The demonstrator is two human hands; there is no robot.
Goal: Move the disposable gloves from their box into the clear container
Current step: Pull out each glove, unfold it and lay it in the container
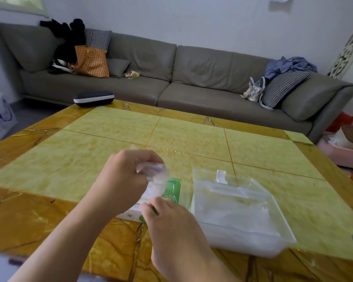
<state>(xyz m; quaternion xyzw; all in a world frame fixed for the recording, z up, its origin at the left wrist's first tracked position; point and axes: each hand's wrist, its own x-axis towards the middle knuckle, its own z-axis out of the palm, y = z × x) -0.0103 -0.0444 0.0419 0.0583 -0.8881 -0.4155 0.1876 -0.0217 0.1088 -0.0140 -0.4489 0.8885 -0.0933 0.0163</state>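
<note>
Gloves [155, 171] pinched by left hand [126, 171]; glove box [167, 194] held by right hand [167, 216]; thin film may snag before clear container [243, 210] at 3 o'clock.

Lower centre: left hand [124, 176] grips crumpled clear gloves [156, 171] above green-and-white box [169, 192]; right hand [167, 218] rests on box. Lower right: clear container [273, 216] on yellow table [192, 135]. Top: grey sofa [192, 78].

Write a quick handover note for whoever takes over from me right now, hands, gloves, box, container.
Left hand: grips a bunch of gloves, lifted above the box.
Right hand: rests on the box's near end; grip unclear.
Clear container: open, right of the box, some gloves already inside.
Left to do: drop this bunch in the container, then empty the box.
</note>
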